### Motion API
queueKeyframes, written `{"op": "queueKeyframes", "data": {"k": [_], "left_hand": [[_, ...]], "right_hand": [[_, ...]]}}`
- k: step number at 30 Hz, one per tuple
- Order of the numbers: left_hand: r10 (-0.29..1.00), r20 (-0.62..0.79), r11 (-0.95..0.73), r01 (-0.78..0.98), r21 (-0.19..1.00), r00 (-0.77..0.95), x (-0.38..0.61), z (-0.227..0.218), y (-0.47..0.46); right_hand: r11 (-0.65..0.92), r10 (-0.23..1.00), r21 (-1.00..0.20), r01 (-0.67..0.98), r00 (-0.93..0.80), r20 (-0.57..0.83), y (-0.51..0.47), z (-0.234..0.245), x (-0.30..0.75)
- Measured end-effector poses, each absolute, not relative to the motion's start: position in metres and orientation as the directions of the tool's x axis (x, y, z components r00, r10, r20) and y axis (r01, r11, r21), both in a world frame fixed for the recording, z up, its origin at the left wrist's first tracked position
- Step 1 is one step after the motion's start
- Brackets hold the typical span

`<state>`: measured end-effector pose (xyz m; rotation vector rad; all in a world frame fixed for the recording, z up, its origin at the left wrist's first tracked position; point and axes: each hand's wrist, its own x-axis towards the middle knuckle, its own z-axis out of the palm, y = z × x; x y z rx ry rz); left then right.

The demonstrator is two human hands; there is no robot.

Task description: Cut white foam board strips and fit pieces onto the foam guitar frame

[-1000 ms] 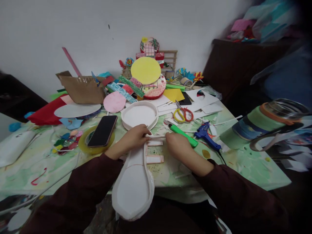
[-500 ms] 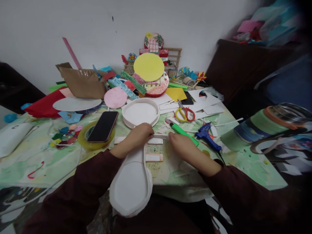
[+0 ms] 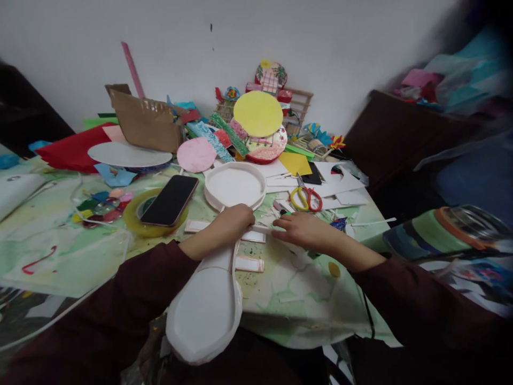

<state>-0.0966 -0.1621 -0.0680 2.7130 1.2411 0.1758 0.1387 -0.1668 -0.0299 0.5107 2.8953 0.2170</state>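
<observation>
My left hand (image 3: pixel 232 220) is closed over the narrow neck of a long white foam model (image 3: pixel 208 305) that runs from the table edge down toward my lap. My right hand (image 3: pixel 301 231) lies just right of it, fingers pinching the end of a thin white foam strip (image 3: pixel 261 229) that both hands hold across the neck. Two small white strips with pink edges (image 3: pixel 249 263) lie on the table under my hands. A round white foam tray (image 3: pixel 234 186) sits right behind my left hand.
A black phone (image 3: pixel 170 200) rests on a yellow tape roll (image 3: pixel 136 223) at the left. Yellow and red scissors (image 3: pixel 304 197), a blue glue gun (image 3: pixel 339 223), white paper scraps and coloured craft pieces crowd the back. A green striped jar (image 3: pixel 444 235) stands at the right.
The view has swung to the left. My right hand has slid leftward and now covers the green marker and part of the blue glue gun. My left hand keeps its hold on the model's neck.
</observation>
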Motion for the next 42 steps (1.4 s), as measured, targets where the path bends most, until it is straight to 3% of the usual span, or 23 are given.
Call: {"op": "queueKeyframes", "data": {"k": [3, 6, 15, 20, 31, 42], "left_hand": [[0.762, 0.048, -0.644, 0.746, 0.173, 0.646, -0.096, -0.068, -0.162], [0.764, 0.05, -0.642, 0.748, 0.168, 0.644, -0.096, -0.068, -0.162], [0.75, 0.05, -0.654, 0.729, 0.203, 0.66, -0.099, -0.067, -0.16], [0.751, 0.054, -0.653, 0.729, 0.205, 0.658, -0.099, -0.067, -0.159], [0.753, 0.035, -0.649, 0.734, 0.198, 0.657, -0.098, -0.066, -0.158], [0.688, 0.014, -0.701, 0.659, 0.274, 0.726, -0.104, -0.067, -0.151]], "right_hand": [[0.967, 0.183, 0.212, 0.144, -0.966, -0.181, -0.15, -0.03, 0.131], [0.987, 0.122, 0.126, 0.1, -0.975, -0.187, -0.138, -0.035, 0.122], [0.916, 0.35, -0.159, 0.37, -0.927, -0.136, -0.145, -0.059, 0.109], [0.928, 0.349, -0.106, 0.357, -0.933, -0.092, -0.148, -0.067, 0.11], [0.863, 0.499, -0.056, 0.502, -0.865, -0.05, -0.156, -0.084, 0.102], [0.84, 0.53, -0.06, 0.54, -0.838, -0.13, -0.159, -0.072, 0.093]]}}
